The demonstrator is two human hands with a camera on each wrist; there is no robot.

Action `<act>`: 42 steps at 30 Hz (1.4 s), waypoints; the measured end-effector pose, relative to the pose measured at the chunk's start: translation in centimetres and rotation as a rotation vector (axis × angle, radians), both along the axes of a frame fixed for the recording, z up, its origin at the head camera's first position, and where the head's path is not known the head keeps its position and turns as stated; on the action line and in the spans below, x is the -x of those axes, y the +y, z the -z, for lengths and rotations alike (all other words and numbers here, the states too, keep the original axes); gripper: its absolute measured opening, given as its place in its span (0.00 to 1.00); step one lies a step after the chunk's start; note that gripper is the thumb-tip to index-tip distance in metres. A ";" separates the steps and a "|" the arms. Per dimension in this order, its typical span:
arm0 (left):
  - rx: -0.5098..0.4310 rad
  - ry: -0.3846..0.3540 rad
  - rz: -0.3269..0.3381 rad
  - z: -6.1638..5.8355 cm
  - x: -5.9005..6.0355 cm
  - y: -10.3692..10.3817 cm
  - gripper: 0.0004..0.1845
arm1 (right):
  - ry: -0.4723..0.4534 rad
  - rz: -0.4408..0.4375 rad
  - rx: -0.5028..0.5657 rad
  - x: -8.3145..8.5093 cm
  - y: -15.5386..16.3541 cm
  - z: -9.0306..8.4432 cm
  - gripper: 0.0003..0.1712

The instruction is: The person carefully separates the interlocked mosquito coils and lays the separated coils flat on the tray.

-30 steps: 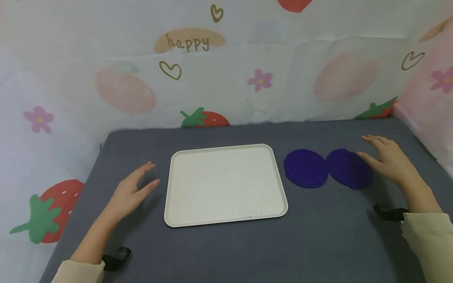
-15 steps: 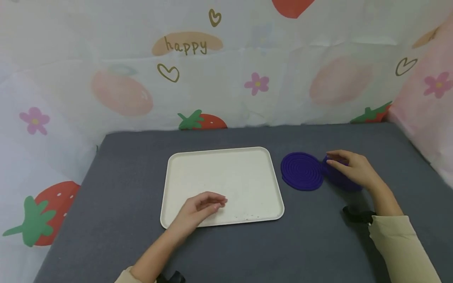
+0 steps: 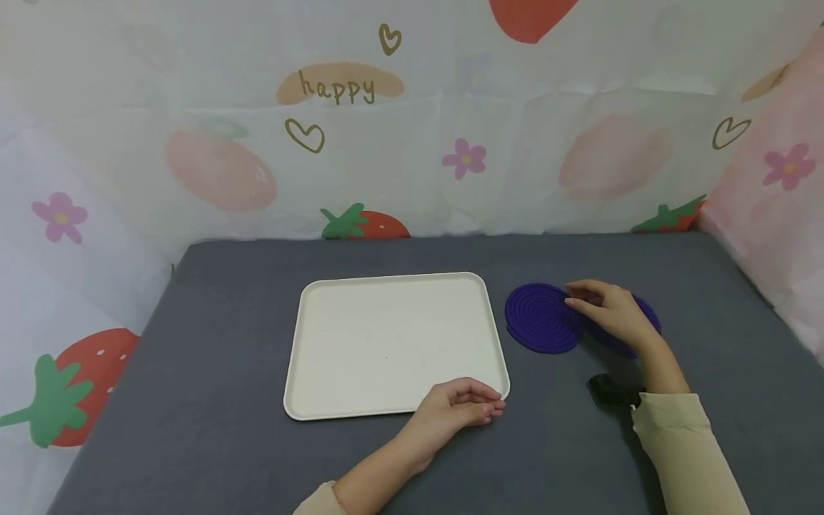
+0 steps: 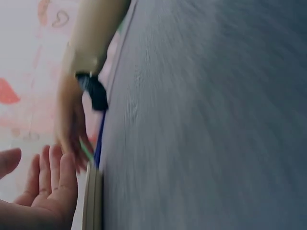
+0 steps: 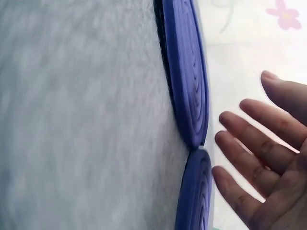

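Observation:
Two flat, round purple-blue pieces with spiral ridges, like coiled coasters, lie edge to edge on the grey cloth right of the tray. The left coaster (image 3: 541, 322) shows almost whole; the right coaster (image 3: 649, 315) is partly hidden under my right hand (image 3: 608, 311). That hand hovers over where the two meet, fingers loosely bent and holding nothing; in the right wrist view its fingers (image 5: 259, 148) are spread beside the coasters. My left hand (image 3: 453, 411) hangs over the front right corner of the cream tray (image 3: 386, 343), fingers relaxed with nothing in them.
Grey cloth (image 3: 193, 400) covers the table. A white printed curtain (image 3: 412, 172) hangs along the back and left edges, with a pink panel (image 3: 779, 236) at the right. A black wrist strap (image 3: 614, 392) sits on the right wrist.
My left hand has swept right from beside the tray to its front right corner. My right hand has moved left over the coasters, which lie in place. The view has shifted slightly.

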State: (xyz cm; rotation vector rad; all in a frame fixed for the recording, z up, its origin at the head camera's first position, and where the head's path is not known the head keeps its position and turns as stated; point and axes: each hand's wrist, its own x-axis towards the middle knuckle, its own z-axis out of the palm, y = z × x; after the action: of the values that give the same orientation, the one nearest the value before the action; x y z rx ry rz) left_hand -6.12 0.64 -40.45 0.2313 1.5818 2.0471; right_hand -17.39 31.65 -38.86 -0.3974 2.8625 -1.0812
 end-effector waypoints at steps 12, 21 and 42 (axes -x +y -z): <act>-0.129 -0.155 -0.211 0.7 0.2 8.4 0.17 | -0.053 0.052 0.066 0.4 -0.5 1.1 0.28; -0.177 -0.200 -0.444 0.2 1.3 11.7 0.30 | -0.046 0.027 0.027 0.7 -1.0 1.1 0.29; -0.190 -0.170 -0.494 1.6 1.4 12.2 0.29 | -0.091 0.138 0.636 -0.1 0.5 2.7 0.16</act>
State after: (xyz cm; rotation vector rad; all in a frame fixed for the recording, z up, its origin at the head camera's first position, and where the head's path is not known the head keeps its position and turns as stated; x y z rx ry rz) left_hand -7.55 12.89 -42.08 -0.2904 1.4399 2.5141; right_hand -17.27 32.15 -41.60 -0.1624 2.4307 -1.9707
